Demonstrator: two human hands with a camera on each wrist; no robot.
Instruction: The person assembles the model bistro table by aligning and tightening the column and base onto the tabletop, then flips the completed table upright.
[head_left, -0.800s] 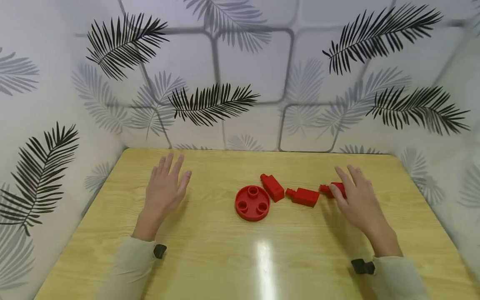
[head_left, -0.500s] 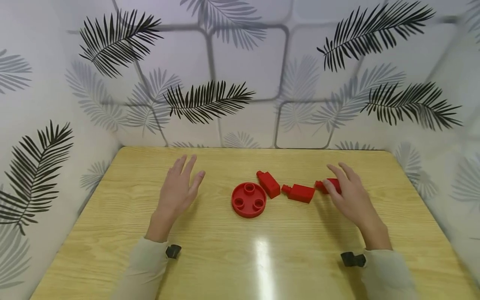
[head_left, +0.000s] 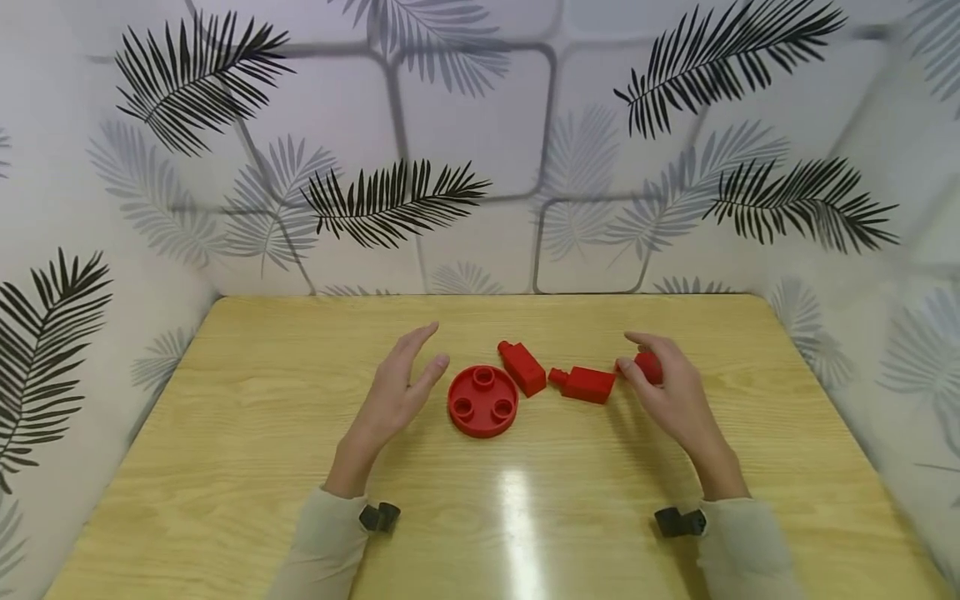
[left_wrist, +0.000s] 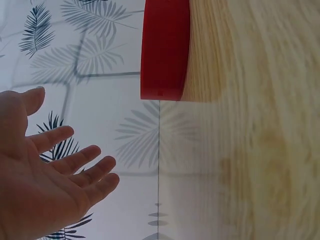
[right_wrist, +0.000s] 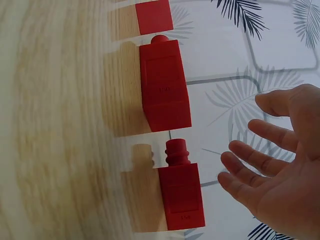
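Observation:
A round red dish (head_left: 483,401) with three ring-shaped sockets inside lies on the table. To its right are three red bottle-shaped blocks with narrow knobbed necks: the left block (head_left: 523,368), the middle block (head_left: 582,384) and the right block (head_left: 648,367). My left hand (head_left: 390,393) is held in the air just left of the dish, palm turned inward, fingers apart and empty. My right hand (head_left: 672,396) hovers by the right block and partly hides it in the head view. In the right wrist view a gap separates its loose fingers (right_wrist: 250,157) from the right block (right_wrist: 182,195).
A wooden table (head_left: 300,358) stands against a wall covering (head_left: 480,133) patterned with dark and grey leaves. Black wrist cameras (head_left: 380,517) sit at both cuffs. A strip of glare (head_left: 517,525) shows on the table's front part.
My left hand has come right, up beside the dish, turning its palm inward. My right hand has shifted slightly left over the right block. The head view has turned a little; the red pieces stay put.

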